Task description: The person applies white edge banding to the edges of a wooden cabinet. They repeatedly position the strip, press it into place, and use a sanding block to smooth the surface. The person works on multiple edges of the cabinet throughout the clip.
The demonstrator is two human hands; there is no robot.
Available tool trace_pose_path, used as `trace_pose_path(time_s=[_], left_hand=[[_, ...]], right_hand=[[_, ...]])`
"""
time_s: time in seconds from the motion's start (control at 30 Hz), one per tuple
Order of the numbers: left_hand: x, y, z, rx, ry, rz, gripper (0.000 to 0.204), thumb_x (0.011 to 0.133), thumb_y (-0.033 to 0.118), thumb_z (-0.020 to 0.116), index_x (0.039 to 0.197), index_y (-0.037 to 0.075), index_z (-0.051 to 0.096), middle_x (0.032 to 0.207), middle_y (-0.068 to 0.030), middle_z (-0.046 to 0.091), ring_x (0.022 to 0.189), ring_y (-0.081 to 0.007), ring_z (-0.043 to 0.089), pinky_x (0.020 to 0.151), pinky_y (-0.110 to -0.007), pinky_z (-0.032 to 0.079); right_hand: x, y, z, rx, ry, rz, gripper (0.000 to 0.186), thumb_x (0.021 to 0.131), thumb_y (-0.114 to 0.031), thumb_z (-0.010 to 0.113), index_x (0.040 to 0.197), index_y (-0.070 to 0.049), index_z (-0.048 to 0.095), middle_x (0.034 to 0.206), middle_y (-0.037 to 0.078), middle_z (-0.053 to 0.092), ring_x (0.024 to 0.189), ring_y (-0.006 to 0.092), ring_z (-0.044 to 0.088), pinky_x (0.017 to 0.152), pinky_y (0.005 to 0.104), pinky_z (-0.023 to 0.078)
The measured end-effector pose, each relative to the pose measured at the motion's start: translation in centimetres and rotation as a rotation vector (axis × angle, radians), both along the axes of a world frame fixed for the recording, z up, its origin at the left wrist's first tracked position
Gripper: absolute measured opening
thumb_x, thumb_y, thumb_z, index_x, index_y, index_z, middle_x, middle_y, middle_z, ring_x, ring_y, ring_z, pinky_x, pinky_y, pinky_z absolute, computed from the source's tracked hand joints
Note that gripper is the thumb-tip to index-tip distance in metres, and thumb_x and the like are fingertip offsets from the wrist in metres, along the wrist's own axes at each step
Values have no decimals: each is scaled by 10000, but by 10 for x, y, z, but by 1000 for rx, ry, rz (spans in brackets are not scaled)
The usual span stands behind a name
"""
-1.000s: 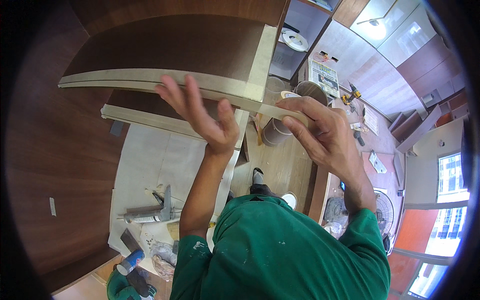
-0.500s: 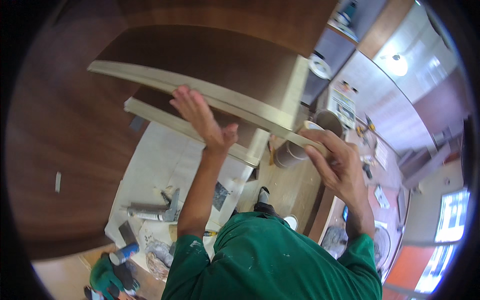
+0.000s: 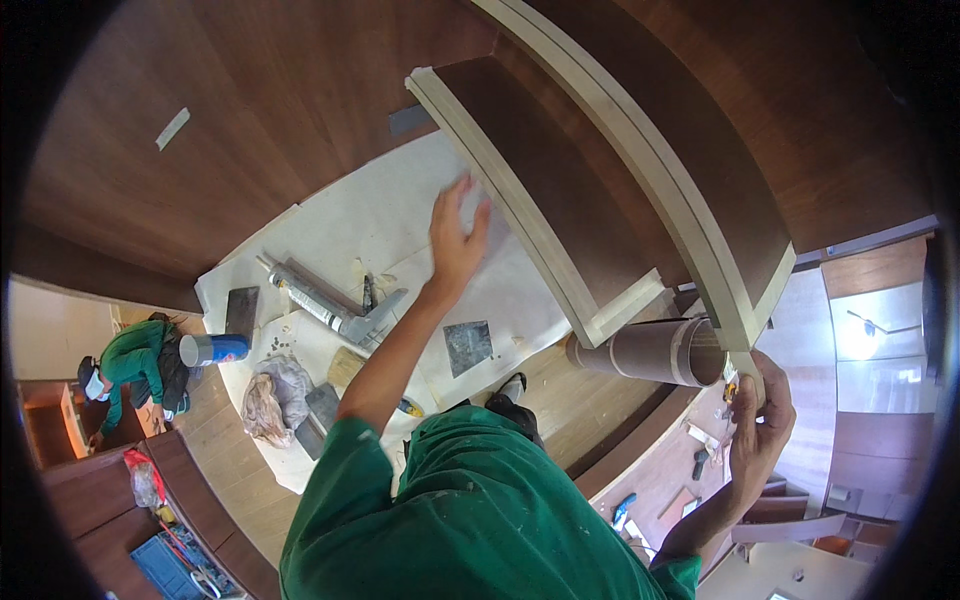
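My right hand (image 3: pixel 760 415) pinches a beige roll of masking tape (image 3: pixel 744 374), which a strip joins to the corner of the upper wooden shelf (image 3: pixel 690 95). Along that shelf's front edge runs a pale band of tape (image 3: pixel 655 165). Below it, a second brown shelf (image 3: pixel 560 160) has similar tape (image 3: pixel 500 205) on its edges. My left hand (image 3: pixel 455 240) hangs just off the lower shelf's edge, fingers apart and slightly blurred, with nothing in it.
A caulking gun (image 3: pixel 320 300), a putty knife or dark plate (image 3: pixel 467 346), a crumpled plastic bag (image 3: pixel 280 395) and a blue-white can (image 3: pixel 213 349) lie on the white covered surface. A brown cylinder (image 3: pixel 650 352) stands behind. A co-worker (image 3: pixel 145 360) crouches at far left.
My view has turned, so the shelves now slant down to the right. My left hand has come away from the upper shelf's edge. The right hand still grips the tape at the corner.
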State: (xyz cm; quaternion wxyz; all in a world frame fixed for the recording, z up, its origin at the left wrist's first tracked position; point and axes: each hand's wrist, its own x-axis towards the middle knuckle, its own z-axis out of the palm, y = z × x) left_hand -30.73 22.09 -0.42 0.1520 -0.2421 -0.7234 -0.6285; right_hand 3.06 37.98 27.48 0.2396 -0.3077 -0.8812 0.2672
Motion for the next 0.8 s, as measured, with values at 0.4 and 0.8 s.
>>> trace_pose_path(time_s=[0.4,0.8], left_hand=[[161,-63,-136,-1116,99,-402,1122,630,413,937,1526,20,388,1412,-210,490,1354,-390,435,1091,-523,364],[142,-40,-132,-1329,-76,-447,1222,556,413,984,1550,92,351,1386,-242,528,1260,-420,539,1018,-509,492]], right_hand=[[-10,13,12,179,37,151,228,859,-2,749,1081,-45,723,1100,133,637,1054,309,620,897,393,504],[-7,42,12,374,230,478,376,801,100,653,1146,-48,667,1005,124,659,978,335,575,870,431,502]])
